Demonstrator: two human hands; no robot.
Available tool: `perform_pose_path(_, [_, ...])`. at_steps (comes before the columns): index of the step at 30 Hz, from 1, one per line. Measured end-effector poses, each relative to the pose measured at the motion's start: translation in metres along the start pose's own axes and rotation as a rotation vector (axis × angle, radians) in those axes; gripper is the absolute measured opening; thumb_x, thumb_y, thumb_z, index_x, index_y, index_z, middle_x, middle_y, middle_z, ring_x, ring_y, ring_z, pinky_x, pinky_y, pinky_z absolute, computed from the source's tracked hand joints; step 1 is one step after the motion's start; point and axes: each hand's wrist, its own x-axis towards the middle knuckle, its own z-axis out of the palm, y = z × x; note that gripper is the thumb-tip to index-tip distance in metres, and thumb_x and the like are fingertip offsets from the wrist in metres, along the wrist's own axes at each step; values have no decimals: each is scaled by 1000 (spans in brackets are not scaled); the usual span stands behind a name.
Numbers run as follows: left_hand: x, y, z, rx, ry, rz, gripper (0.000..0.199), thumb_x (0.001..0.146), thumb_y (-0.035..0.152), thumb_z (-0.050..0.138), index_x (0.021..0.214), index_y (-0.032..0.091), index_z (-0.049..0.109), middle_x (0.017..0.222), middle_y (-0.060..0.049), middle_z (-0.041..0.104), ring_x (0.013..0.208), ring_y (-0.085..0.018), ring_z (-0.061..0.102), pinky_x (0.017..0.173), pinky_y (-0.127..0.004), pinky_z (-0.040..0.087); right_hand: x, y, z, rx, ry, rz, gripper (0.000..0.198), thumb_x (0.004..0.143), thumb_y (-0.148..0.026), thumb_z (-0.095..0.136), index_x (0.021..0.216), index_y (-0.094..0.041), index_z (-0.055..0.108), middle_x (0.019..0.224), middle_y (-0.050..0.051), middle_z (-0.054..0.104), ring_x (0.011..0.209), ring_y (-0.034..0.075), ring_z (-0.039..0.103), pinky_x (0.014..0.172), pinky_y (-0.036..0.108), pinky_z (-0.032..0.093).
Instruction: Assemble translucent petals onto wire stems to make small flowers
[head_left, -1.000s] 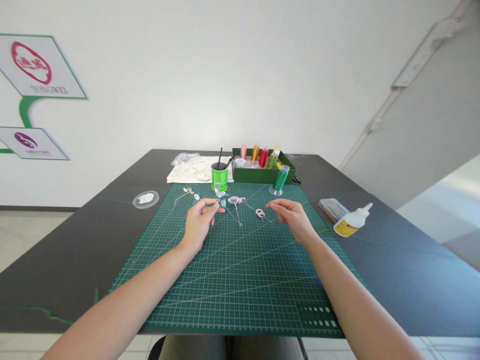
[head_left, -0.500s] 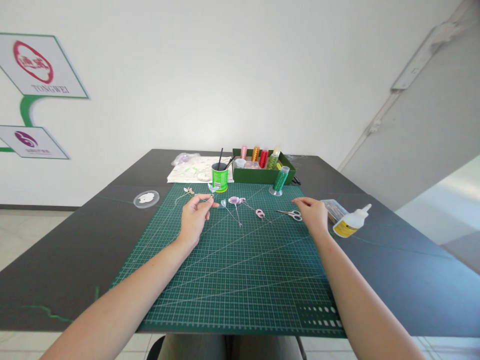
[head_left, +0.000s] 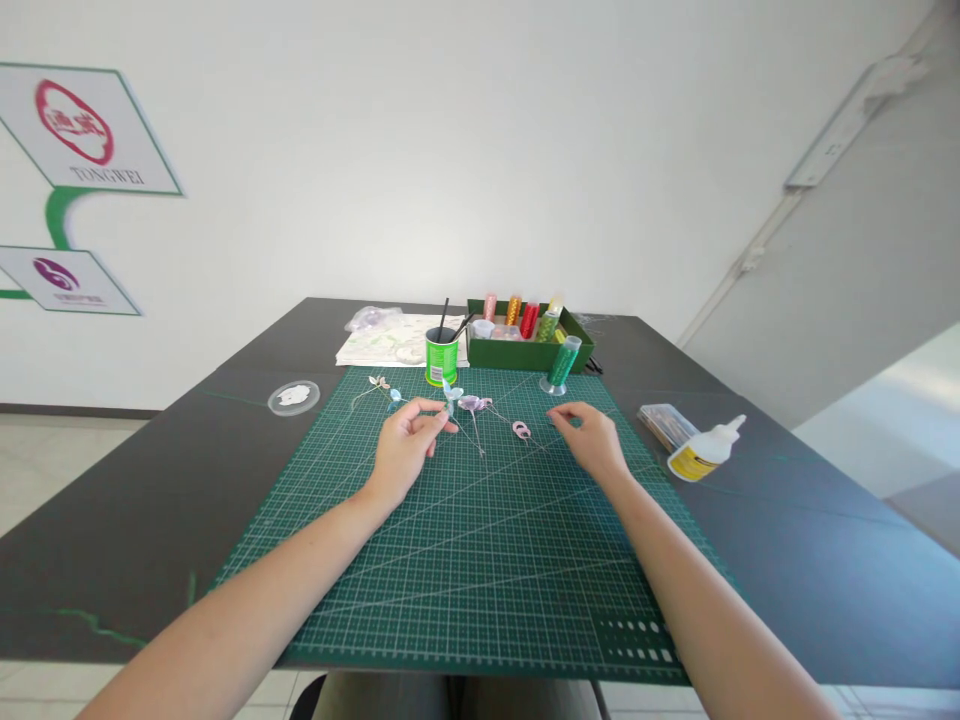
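Over the green cutting mat [head_left: 480, 560], my left hand [head_left: 409, 440] pinches a small pale-blue flower [head_left: 451, 392] between thumb and fingertips, its petals upright. My right hand [head_left: 589, 435] is closed in a pinch to the right; whatever it grips, perhaps something very fine, is too small to make out. Between the hands lie a lilac flower piece [head_left: 472, 404] on a thin wire stem and a pink looped piece [head_left: 521, 430]. Behind my left hand are a light-blue petal piece [head_left: 395, 397] and a cream-pink sprig [head_left: 379, 383]. The scissors are hidden from view.
A green can [head_left: 442, 360] with brushes and a dark green box [head_left: 517, 353] of thread spools stand at the back. A green thread spool [head_left: 562, 362] stands before the box. Right are a glue bottle [head_left: 705, 452] and a clear case [head_left: 666, 425]; left, a small dish [head_left: 293, 398].
Both hands have come closer together, the left moving right with the blue flower, the right moving left. The scissors seen beside my right hand are now covered by it.
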Motion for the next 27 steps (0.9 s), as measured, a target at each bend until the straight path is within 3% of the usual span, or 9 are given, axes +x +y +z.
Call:
perform_pose_path(3, [0,0,0,-1,-5,8,24,82,39,68,92,17,68,72,-4,75,42,-8,43,43,-22,32,-4,-3,10,-50,-135,-63,22,81,-38,60,78,-21,73,89,7,73,86,25,64,81,38,46])
perform_pose_path(7, [0,0,0,-17,-2,7,23,82,38,69,91,17,67,72,-4,75,41,-8,42,42,-22,31,-5,0,12,-59,-164,-158,20,83,-28,56,90,-21,73,98,8,72,95,26,63,89,43,46])
perform_pose_path(11, [-1,7,-2,-101,-89,-5,22,81,37,70,91,17,66,71,-4,74,41,-7,41,42,-21,29,-9,-5,11,-20,-225,-317,43,77,-10,51,115,-22,69,123,10,64,118,29,56,104,51,39])
perform_pose_path(16, [-7,13,0,-154,-273,-24,24,80,37,70,92,17,64,70,-4,73,41,-7,41,42,-21,31,-27,-34,19,157,-377,-402,46,87,-24,58,133,-26,59,140,11,55,133,29,48,114,57,26])
perform_pose_path(19, [-9,11,2,-120,-269,-27,24,81,39,69,92,17,65,70,-5,73,42,-7,41,42,-21,33,-34,-49,22,286,-501,-436,36,89,-28,60,125,-27,65,120,6,69,117,25,61,118,56,20])
perform_pose_path(22, [-6,8,1,-91,-205,-32,24,81,38,69,91,17,64,72,-5,74,42,-7,41,42,-21,31,-33,-54,17,410,-519,-289,26,87,-34,64,108,-22,74,87,3,73,83,20,67,97,45,47])
perform_pose_path(23, [-4,7,0,-87,-179,-37,24,80,38,70,91,17,65,72,-5,74,42,-7,41,41,-21,30,-31,-53,14,456,-519,-208,25,84,-37,66,101,-21,76,79,3,71,72,18,64,81,39,53])
perform_pose_path(25, [0,6,-1,-81,-132,-55,24,79,39,70,90,18,65,72,-5,74,42,-7,41,41,-21,27,-28,-49,5,583,-503,-62,26,80,-42,70,87,-18,77,64,1,65,54,13,53,56,29,47])
perform_pose_path(27, [2,5,-3,-84,-103,-76,24,79,39,70,89,18,66,72,-4,74,42,-7,40,41,-21,25,-24,-45,-4,764,-421,29,28,80,-44,68,80,-17,76,46,-4,50,42,10,39,50,28,42])
